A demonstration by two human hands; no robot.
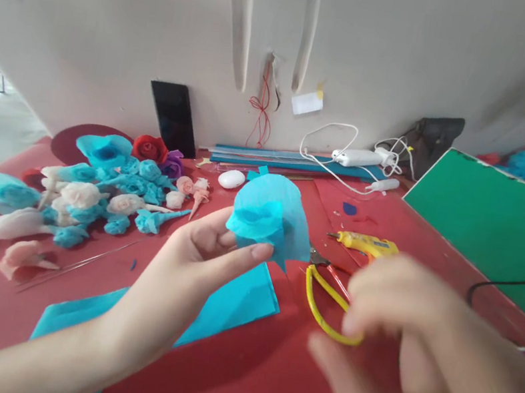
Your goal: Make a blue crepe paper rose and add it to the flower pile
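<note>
My left hand [200, 260] is closed, pinching a blue crepe paper petal piece [272, 215] between thumb and fingers; the piece has a rounded top edge and a folded part in front. My right hand [409, 344], smeared by motion, hovers at the lower right with its thumb and fingers apart and nothing visible between them. Just beyond it lies a pair of yellow-handled scissors [318, 311], partly hidden by the fingers. A flat blue crepe paper sheet [244, 302] lies on the table beneath my left hand and forearm.
Several blue, white and pink paper flowers [84, 195] are heaped on the left of the red table [209, 383]. A yellow glue gun [366, 244] lies beyond the scissors. A green board [500, 232] stands at the right. A white power strip [358, 158] and phone [173, 116] are at the wall.
</note>
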